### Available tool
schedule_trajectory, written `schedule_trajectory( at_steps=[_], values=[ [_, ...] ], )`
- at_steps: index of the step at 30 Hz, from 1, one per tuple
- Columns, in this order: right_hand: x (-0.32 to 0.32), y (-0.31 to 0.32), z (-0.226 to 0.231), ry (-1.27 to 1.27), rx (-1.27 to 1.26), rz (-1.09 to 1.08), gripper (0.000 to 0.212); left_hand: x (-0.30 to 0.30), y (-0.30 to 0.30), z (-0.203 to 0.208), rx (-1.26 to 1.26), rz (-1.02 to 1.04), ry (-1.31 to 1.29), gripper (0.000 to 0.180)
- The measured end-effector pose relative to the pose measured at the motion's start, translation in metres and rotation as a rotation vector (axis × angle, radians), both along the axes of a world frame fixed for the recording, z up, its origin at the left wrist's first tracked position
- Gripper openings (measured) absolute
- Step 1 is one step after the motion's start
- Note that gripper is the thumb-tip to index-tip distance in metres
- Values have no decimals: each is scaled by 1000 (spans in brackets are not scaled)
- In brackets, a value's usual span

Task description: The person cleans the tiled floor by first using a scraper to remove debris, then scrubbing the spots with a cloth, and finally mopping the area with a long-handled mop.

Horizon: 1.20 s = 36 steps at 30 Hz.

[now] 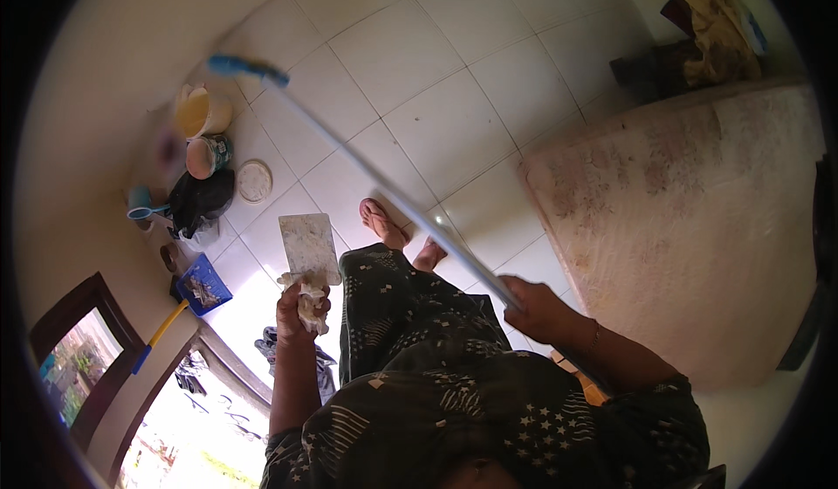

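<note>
Over the tiled floor, we see a long pole slanting from lower right of centre to the upper left of the frame, where its blue head points; our right grip is clasped round it. Left of centre, a stained flat plate points up the frame from our left grip, closed on a crumpled whitish wad.

The person is wearing loose, dark clothing that is showing pale stars, stripes and small squares. Short sleeves are covering the upper arms, a thin bracelet is circling the right wrist, and reddish thong sandals are showing farther off.
</note>
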State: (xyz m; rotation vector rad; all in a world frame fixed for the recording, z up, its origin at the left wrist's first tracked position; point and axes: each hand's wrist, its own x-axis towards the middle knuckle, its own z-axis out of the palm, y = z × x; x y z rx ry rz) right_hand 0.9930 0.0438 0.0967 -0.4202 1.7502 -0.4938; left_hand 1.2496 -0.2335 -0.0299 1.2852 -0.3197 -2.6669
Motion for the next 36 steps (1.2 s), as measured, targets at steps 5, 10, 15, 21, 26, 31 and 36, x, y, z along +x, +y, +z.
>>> schedule_trajectory(
  at_steps=[5,10,15,21,26,31,36],
  values=[
    [-92,-7,-127,681,9,87,36,-49,-9,-49,138,-47,-19,34],
    [-192,-15,-295,897,217,68,33,-128,14,-110,110,-108,-75,31],
    [-234,-3,-449,914,340,23,31,-191,43,-179,198,-63,-209,22],
    [-275,19,-579,705,551,-50,24,-234,82,-269,148,6,-271,18],
    [-286,-15,-603,1021,573,243,46,-261,117,-310,215,141,-271,15],
    [-271,-114,-524,-144,-112,-152,54,-268,112,-318,208,20,-245,16],
    [-248,-144,-478,-528,-47,5,24,-270,108,-311,207,50,-291,14]
  ],
)
